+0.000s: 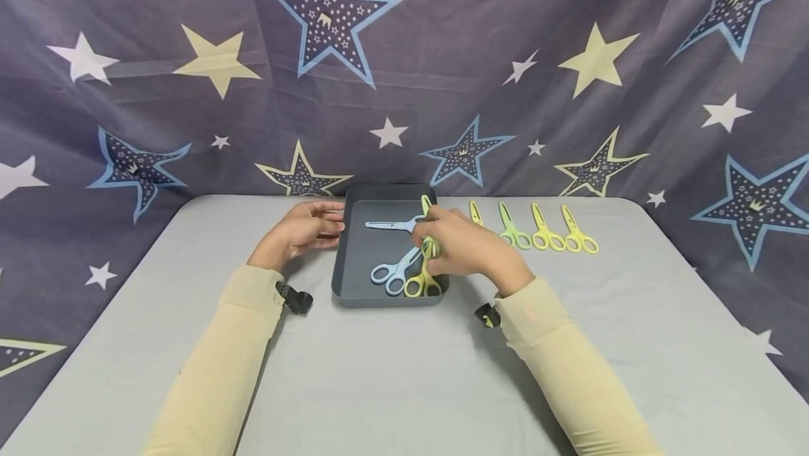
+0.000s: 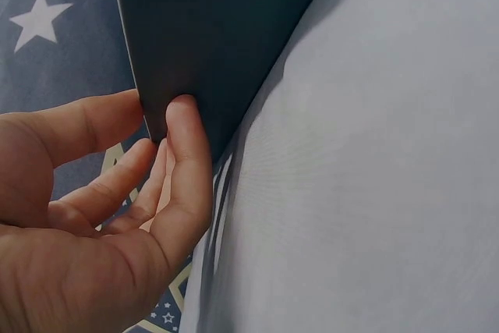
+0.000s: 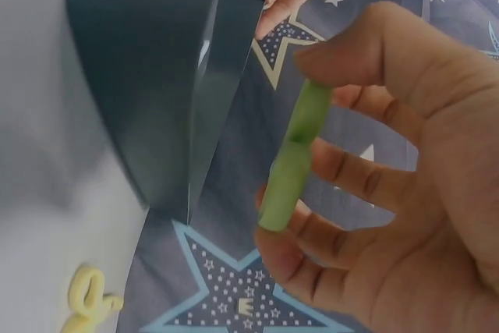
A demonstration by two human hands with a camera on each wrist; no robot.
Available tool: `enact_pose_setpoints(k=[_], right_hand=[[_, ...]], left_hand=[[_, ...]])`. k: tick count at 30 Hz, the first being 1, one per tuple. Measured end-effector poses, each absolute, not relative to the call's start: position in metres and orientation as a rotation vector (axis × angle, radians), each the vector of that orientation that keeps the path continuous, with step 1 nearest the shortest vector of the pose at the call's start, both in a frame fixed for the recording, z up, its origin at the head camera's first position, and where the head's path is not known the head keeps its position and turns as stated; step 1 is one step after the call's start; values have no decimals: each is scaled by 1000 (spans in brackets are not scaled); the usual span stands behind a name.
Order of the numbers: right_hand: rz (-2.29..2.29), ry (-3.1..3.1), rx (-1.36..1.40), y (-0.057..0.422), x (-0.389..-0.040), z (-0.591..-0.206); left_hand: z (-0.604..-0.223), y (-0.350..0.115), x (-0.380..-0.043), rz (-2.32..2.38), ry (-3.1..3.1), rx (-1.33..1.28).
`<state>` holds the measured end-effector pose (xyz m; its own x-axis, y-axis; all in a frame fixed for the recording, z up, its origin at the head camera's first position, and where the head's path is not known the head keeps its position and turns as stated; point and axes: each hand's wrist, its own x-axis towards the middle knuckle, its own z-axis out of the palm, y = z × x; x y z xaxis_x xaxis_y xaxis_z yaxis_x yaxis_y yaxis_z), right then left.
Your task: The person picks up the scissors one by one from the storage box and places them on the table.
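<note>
The right hand (image 1: 464, 242) pinches green scissors (image 3: 288, 177) by the loops above a tray (image 1: 354, 249) the left hand (image 1: 306, 226) touches, fingers apart; likely light and stiff, they're best held there.

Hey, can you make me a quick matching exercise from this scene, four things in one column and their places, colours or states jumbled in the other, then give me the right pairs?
Column one
1. Tray
2. Right hand
3. Left hand
4. Rightmost scissors

Column two
A. Touching the tray's left side
B. Yellow, lying on the table
C. Dark grey, with blue scissors inside
D. Holding green scissors

Right pairs: 1-C, 2-D, 3-A, 4-B
</note>
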<state>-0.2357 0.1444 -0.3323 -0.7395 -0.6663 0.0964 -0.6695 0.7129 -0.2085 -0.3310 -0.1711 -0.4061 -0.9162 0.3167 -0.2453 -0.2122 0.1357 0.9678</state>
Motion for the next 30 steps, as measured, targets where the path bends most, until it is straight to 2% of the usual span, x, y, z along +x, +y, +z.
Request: enact_pose_setpoints(k=[21, 30], right_hand=[[247, -2959, 1025, 205, -222, -351], [242, -2993, 1040, 216, -218, -363]], left_hand=[[-406, -170, -331, 1829, 2026, 100], [-404, -173, -331, 1837, 2023, 93]])
